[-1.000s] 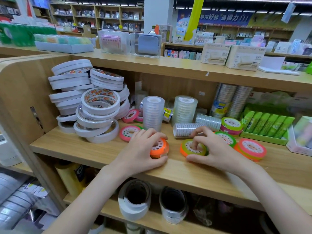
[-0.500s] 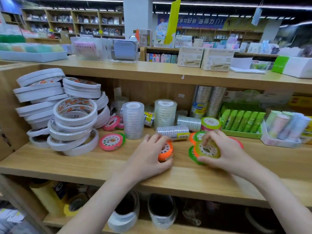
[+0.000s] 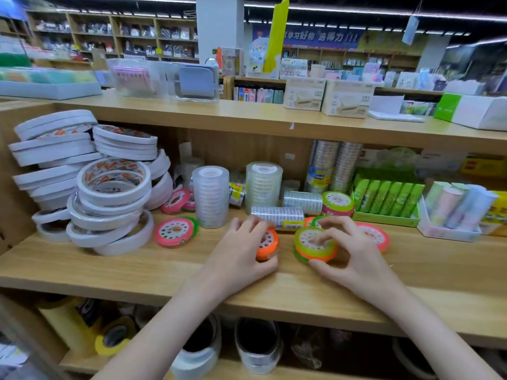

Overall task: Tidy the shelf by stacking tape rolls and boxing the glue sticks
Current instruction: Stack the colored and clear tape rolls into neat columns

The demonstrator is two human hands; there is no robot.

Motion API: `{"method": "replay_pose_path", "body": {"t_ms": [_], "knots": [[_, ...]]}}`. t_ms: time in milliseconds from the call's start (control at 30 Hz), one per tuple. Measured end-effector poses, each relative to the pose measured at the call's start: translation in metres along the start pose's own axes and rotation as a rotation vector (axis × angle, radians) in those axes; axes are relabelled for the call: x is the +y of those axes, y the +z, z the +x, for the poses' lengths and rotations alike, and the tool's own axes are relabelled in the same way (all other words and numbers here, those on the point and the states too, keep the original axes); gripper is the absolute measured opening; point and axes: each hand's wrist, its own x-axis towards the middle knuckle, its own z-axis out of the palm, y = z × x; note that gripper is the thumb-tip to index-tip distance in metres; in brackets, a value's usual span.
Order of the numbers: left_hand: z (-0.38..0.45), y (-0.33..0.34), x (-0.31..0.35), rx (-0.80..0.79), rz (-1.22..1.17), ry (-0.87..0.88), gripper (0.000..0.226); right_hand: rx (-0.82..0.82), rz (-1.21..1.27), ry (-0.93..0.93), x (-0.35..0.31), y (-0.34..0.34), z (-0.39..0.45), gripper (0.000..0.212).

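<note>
Orange plastic tape roll, gripped by left hand, could topple the small neon stack that right hand pinches, if set askew.

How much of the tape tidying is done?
Just started. Done: the right hand has a short stack of coloured rolls going. In hand: the left hand grips an orange roll. Left: the loose pink roll and others lie scattered; the green glue sticks sit in an open tray.
</note>
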Motion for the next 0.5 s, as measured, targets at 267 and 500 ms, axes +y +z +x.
{"method": "replay_pose_path", "body": {"t_ms": [267,500], "knots": [[0.000,0.001,-0.003,0.048,-0.010,-0.015,0.053,-0.079,-0.314,0.122,0.018,-0.012,0.035,0.028],[-0.001,0.000,-0.006,0.083,-0.050,-0.075,0.080,0.015,-0.210,-0.057,-0.001,-0.004,0.030,0.038]]}}
